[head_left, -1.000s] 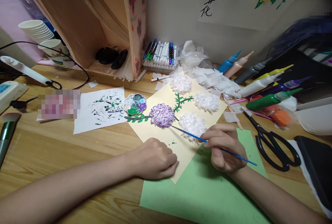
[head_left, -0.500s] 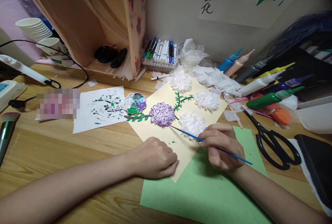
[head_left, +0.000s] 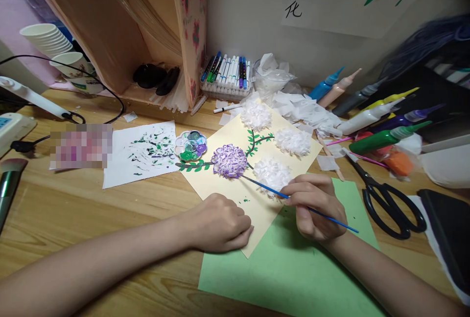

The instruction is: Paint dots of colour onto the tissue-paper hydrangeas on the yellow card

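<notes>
My right hand [head_left: 318, 207] grips a thin blue paintbrush [head_left: 268, 188], its tip at the lower right edge of a purple flower [head_left: 230, 161]. Curled into a fist, my left hand [head_left: 221, 224] rests on the lower left part of the cream paper [head_left: 235, 204], with nothing seen in it. Three white ruffled flowers, one of them [head_left: 272, 176] beside the brush, stand on the same paper among painted green leaves. A flower-shaped palette [head_left: 191, 146] with green, purple and dark paint touches the paper's left corner.
Under the cream paper lies a green sheet [head_left: 293, 278]. Black scissors [head_left: 391, 202] and several paint bottles [head_left: 389, 138] are at the right. White paper scraps [head_left: 308, 110] and a marker box [head_left: 227, 77] stand behind. Leftward are a paint-smeared sheet [head_left: 141, 155] and paper cups [head_left: 47, 40].
The brush tip has shifted very slightly, staying by the purple flower's lower right edge. Both hands keep nearly the same place.
</notes>
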Available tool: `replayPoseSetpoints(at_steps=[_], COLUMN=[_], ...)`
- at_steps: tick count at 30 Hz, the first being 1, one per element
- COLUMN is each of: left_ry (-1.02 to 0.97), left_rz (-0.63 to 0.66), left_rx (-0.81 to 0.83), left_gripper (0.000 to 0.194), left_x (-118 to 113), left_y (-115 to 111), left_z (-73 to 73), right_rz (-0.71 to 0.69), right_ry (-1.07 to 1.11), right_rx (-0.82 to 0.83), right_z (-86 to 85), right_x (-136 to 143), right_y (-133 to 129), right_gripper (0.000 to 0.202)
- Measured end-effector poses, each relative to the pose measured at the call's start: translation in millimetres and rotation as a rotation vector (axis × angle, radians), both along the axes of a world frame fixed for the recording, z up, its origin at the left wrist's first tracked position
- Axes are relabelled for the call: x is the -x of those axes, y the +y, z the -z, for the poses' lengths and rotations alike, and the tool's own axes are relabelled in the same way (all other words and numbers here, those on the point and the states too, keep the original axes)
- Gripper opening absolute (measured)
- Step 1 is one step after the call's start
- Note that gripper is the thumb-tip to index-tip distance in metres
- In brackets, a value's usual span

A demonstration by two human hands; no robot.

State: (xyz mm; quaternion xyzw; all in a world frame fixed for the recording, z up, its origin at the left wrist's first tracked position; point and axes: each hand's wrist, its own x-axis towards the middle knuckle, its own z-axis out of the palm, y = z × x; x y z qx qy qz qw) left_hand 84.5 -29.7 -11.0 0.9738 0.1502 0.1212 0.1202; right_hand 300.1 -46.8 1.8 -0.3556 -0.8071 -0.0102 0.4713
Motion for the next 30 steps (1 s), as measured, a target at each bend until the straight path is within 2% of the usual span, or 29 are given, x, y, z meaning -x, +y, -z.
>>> replayPoseSetpoints(at_steps=[11, 30], left_ry=[0.014, -0.004], left_rz=[0.005, 0.001], left_rx=[-0.002, 0.010], left_gripper=[0.031, 0.033], left_x=[-0.5, -0.2], left_y=[-0.1, -0.1], left_z=[-1.6, -0.7], right_rz=[-0.015, 0.034], right_ry=[0.023, 0.036], right_rx=[-0.020, 0.083], right_z=[3.5, 6.5], right_x=[-5.3, 0.0], right_y=[-2.2, -0.2], right_gripper=[0.014, 0.019])
